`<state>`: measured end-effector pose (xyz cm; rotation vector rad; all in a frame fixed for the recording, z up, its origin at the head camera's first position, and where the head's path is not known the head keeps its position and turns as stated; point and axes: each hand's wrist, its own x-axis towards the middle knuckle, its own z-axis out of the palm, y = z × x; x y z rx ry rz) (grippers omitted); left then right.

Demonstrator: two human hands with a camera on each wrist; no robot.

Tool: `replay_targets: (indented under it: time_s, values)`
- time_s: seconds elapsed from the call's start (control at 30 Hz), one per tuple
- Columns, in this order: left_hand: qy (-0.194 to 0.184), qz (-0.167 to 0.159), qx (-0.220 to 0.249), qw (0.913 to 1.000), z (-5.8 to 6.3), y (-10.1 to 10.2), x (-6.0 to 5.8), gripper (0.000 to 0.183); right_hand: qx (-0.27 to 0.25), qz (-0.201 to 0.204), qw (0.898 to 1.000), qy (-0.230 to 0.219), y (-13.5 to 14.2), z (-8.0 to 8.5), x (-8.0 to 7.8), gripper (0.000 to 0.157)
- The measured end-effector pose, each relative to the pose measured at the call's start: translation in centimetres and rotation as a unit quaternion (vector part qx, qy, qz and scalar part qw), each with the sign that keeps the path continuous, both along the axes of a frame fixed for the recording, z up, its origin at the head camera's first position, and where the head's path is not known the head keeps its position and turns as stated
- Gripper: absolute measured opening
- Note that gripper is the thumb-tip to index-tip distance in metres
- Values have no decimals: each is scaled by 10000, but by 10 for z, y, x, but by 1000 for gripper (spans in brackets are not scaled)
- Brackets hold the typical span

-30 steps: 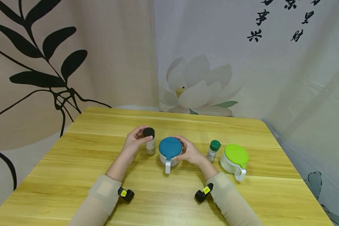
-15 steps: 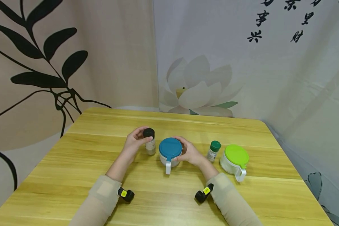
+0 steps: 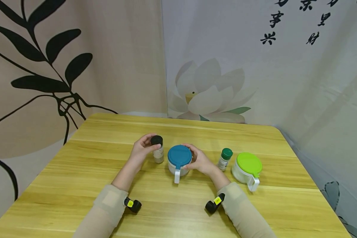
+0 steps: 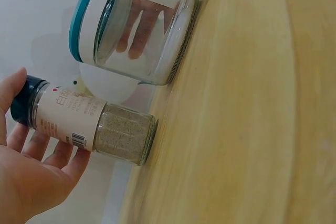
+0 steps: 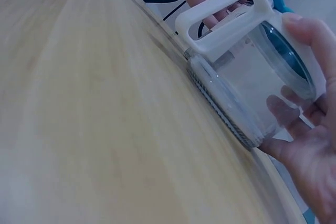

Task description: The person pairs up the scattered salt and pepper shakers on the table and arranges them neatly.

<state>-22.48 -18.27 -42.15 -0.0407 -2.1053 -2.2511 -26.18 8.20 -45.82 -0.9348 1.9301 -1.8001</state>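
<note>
My left hand [image 3: 141, 147] grips a spice jar [image 3: 158, 154] with a black cap, thumb and fingers curled about its cap and upper part. In the left wrist view this jar [image 4: 124, 132] shows a pale label and grey-brown powder inside, its base on the table. Just right of it, my right hand [image 3: 200, 159] holds a clear seasoning pot [image 3: 179, 156] with a blue lid by its right side. The pot's white handle [image 5: 220, 22] points toward me. Through the glass in the right wrist view, fingertips show behind the pot, which stands upright on the table.
To the right stand a small bottle [image 3: 224, 159] with a green cap and a second pot [image 3: 248, 167] with a lime-green lid and white handle. All sit on the wooden table [image 3: 166, 205]. A printed curtain [image 3: 131, 66] hangs behind the table's back edge.
</note>
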Motion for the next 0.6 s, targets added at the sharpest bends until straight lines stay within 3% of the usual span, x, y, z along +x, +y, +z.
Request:
replay_targets:
  time_s: [0.6]
  values:
    - [-6, -44, -14, 10000, 0, 1, 1, 51, -60, 31, 9999, -127, 0, -1, 0, 81]
